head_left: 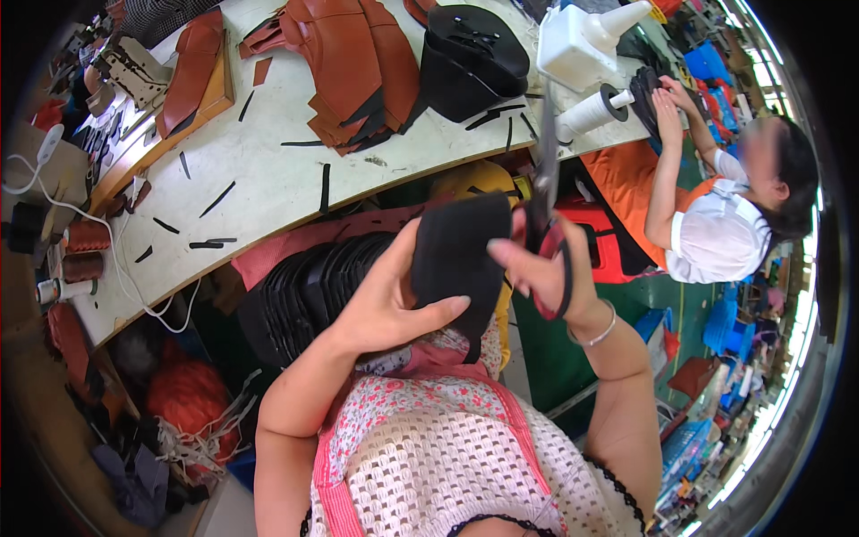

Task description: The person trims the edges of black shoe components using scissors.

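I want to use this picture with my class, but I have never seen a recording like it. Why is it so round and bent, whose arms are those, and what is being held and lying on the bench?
The picture comes from a wide fisheye camera worn on a person's head, looking down, so straight edges curve toward the rim. The two bare forearms rising from the lower edge belong to that wearer; no machine is involved. The left hand holds a flat black piece of material. The right hand grips scissors with red and black handles, blades pointing up beside that piece. Ahead lies a long white workbench with a stack of brown leather pieces, thin black offcut strips, a black moulded part and a white thread cone. At the right, a co-worker in a white shirt works at the bench's far end.
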